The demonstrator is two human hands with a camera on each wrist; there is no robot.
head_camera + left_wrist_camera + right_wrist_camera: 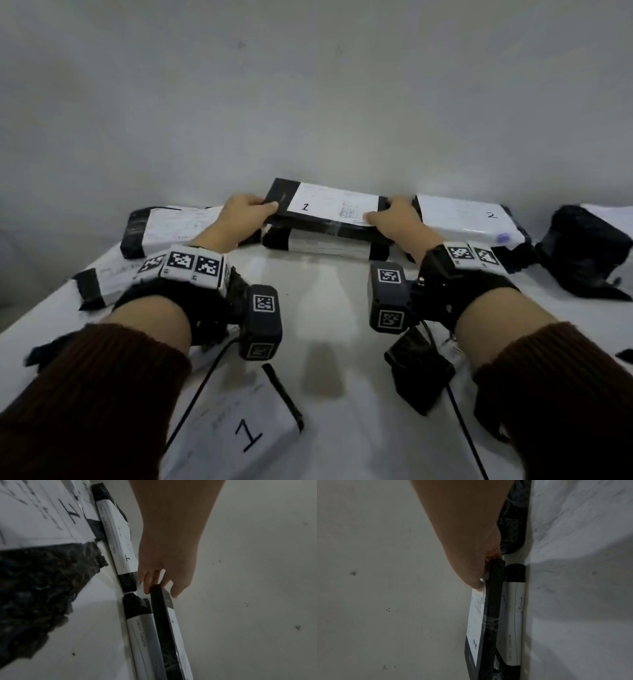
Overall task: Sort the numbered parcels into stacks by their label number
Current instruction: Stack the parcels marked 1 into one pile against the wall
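Both hands gripping parcel 1 [330,207] ends, apparently just above lower parcel [325,247]

A flat black-wrapped parcel marked 1 [329,209] sits level just above a second black-and-white parcel [325,245] on the table, with a parcel marked 2 [469,219] beside it and another marked 1 [236,435] lying near the front edge.

A handwritten "1" showed on the white label of the top parcel [334,207], a "2" on the parcel to its right [469,216], a big "1" on the nearest parcel [239,435]. The parcel underneath [139,635] read something like "Sepatu Converse".
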